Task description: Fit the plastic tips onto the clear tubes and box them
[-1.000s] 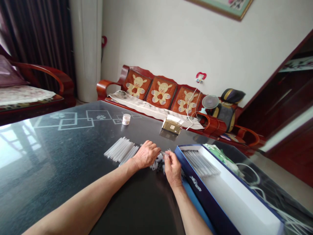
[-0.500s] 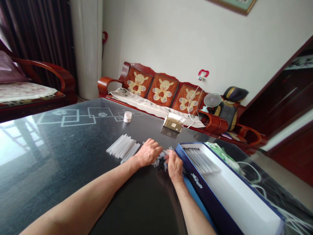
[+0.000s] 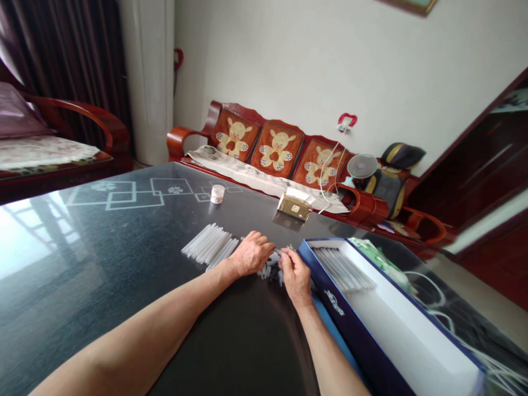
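My left hand (image 3: pixel 253 254) is closed, its fingers curled and hiding most of what they grip. Facing it, my right hand (image 3: pixel 296 275) pinches a small pale piece (image 3: pixel 278 251) that bridges the narrow gap between both hands. Under and between them lies a heap of small clear and dark plastic parts (image 3: pixel 264 271), partly covered by my fingers. A row of whitish translucent tubes (image 3: pixel 209 243), like pen barrels, lies left of my left hand. Beside my right hand stands a long blue box (image 3: pixel 391 316) with a white inside; slim clear sticks with dark ends (image 3: pixel 344 269) fill its far end.
On the dark glossy table (image 3: pixel 136 258) stand a small white cup-like container (image 3: pixel 217 193) and a gold tissue box (image 3: pixel 293 206). A green-and-white packet (image 3: pixel 381 261) and white cables (image 3: pixel 466 352) lie beyond the blue box. A wooden sofa (image 3: pixel 272 148) stands behind.
Both hands have shifted very slightly, still meeting above the small parts. My right fingers have risen a little around the pale piece. The camera view has moved slightly.
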Action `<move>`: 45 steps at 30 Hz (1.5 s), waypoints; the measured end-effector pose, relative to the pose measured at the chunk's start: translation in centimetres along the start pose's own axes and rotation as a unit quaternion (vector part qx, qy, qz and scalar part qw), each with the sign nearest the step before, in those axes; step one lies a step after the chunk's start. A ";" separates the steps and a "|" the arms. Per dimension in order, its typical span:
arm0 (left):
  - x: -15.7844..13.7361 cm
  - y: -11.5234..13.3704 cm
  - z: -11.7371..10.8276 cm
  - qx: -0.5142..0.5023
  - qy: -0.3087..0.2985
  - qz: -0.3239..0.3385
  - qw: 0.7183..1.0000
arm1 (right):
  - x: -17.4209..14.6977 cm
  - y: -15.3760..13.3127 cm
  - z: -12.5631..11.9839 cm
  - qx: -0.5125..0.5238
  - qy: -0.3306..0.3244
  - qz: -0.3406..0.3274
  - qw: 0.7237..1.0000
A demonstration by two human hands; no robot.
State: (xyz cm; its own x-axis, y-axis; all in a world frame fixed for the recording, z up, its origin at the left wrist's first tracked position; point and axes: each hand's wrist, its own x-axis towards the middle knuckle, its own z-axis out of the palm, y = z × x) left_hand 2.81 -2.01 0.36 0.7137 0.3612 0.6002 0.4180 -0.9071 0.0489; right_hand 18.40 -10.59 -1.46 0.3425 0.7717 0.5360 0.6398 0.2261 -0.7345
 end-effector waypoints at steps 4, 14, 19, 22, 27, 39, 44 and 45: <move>0.2 0.3 -0.2 0.006 -0.006 0.001 1.000 | 0.0 0.1 -0.1 -0.033 0.004 0.000 0.999; 0.1 0.3 -0.3 0.028 0.018 0.022 0.999 | 0.4 -1.3 0.1 0.093 -0.029 0.130 0.987; 0.1 0.3 -0.2 0.037 0.027 0.035 0.998 | 0.6 -1.8 -0.2 0.172 -0.056 0.182 0.967; 0.0 0.4 -0.2 0.040 0.026 0.043 0.998 | 0.7 -2.3 -0.4 0.203 -0.055 0.211 0.955; 0.0 0.7 0.0 0.048 0.039 0.059 0.996 | 1.1 -2.8 -1.0 0.247 -0.064 0.283 0.924; -0.3 0.7 0.5 0.046 0.039 0.061 0.996 | 1.2 -2.9 -1.3 0.140 -0.084 0.309 0.937; -0.2 -0.2 0.6 0.035 0.080 0.056 0.995 | 1.4 -3.3 -1.3 -0.089 -0.056 0.010 0.994; -0.2 -0.3 0.7 0.029 0.092 0.049 0.994 | 1.5 -3.5 -1.4 -0.130 -0.057 -0.034 0.989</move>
State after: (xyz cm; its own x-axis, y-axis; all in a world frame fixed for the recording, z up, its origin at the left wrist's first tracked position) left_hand 2.96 -1.66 -0.30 0.6405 0.2207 0.7356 0.3863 -0.9204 -0.0602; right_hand 17.59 -11.06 2.49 0.2228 0.8248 0.5196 0.8191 0.1307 -0.5586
